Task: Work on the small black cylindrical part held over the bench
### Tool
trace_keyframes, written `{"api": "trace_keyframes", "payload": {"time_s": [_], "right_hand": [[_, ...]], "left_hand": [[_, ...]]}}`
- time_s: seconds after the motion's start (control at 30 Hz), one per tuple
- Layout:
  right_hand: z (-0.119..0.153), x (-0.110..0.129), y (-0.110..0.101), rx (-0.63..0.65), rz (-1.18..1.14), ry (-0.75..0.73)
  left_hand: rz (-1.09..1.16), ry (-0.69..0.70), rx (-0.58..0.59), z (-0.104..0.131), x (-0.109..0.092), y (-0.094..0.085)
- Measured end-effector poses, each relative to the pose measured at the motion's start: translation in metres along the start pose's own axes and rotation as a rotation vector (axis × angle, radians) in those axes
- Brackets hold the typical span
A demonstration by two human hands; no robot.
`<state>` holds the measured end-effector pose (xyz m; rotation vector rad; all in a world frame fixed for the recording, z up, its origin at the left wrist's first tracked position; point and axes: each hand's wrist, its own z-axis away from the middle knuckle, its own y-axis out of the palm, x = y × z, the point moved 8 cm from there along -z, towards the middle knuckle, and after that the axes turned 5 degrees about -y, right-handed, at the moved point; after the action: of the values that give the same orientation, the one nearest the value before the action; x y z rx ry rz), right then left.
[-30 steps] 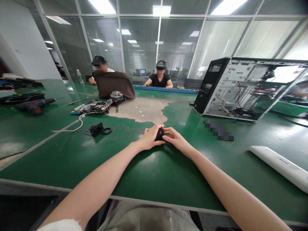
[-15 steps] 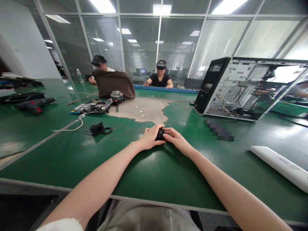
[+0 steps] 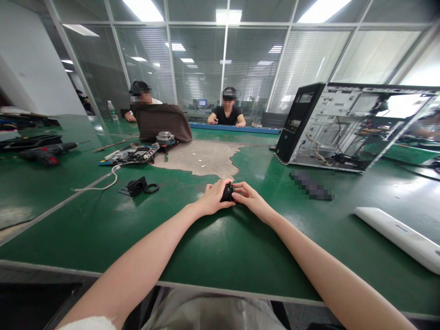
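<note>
A small black cylindrical part, like a camera lens (image 3: 227,193), lies between my two hands just above the green table (image 3: 220,247). My left hand (image 3: 215,198) wraps round its left side, thumb below and fingers over the top. At the right end, my right hand (image 3: 248,196) pinches its rim with thumb and fingertips. Much of the part is hidden by my fingers. To the left on the table sit a black square-plated piece with a round opening (image 3: 136,186) and a loose black ring (image 3: 151,188).
An open computer case (image 3: 299,123) stands at the right, with a pixelated dark object (image 3: 311,185) and a white long casing (image 3: 395,233) nearer. Circuit boards (image 3: 132,153), a white cable (image 3: 103,187) and a power drill (image 3: 48,153) lie left. Two people sit across.
The view has shifted slightly. Both hands stay on the black part, whose right rim sits at a slightly different angle between the fingers.
</note>
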<state>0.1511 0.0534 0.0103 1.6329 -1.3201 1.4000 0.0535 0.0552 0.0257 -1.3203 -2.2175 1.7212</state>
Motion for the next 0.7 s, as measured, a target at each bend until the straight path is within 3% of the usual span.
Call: {"api": "trace_keyframes", "payload": {"time_s": [0.1,0.37,0.7], "right_hand": [[0.0023,0.0063,0.0030,0.044,-0.037,-0.035],[-0.0025,-0.0002,-0.0009,-0.046,-0.011,-0.017],[0.0009,0.0053,0.0022,-0.012,-0.063,-0.044]], "left_hand": [[-0.002,0.000,-0.005,-0.0001,0.0005,0.0002],[-0.011,0.010,-0.015,0.0000,0.0004,0.0007],[-0.003,0.002,-0.010,-0.0004,0.0002,0.0005]]}}
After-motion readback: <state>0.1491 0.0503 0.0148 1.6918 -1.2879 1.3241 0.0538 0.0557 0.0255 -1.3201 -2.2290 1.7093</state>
